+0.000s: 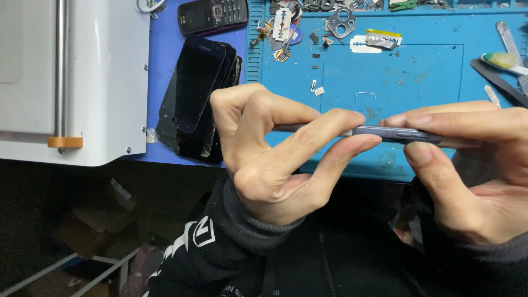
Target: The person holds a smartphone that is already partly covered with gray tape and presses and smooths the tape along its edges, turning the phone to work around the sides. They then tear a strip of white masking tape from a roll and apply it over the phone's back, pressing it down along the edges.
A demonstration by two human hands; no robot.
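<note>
Showing a slim phone (393, 133) being held edge-on above the blue work mat (434, 77), its long axis running left to right between the hands, the left hand (275, 159) pinching one end and the right hand (473, 165) pinching the other

Both hands, left hand (275, 159) and right hand (473, 165), pinch a thin dark smartphone (396, 133) edge-on; stacked black phones (201, 99) lie at ten o'clock.

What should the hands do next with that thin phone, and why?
Probably ease the edges apart gently. The left hand and right hand both pinch the thin dark slab-shaped phone edge-on above the blue work mat, fingertips meeting along its side.
</note>
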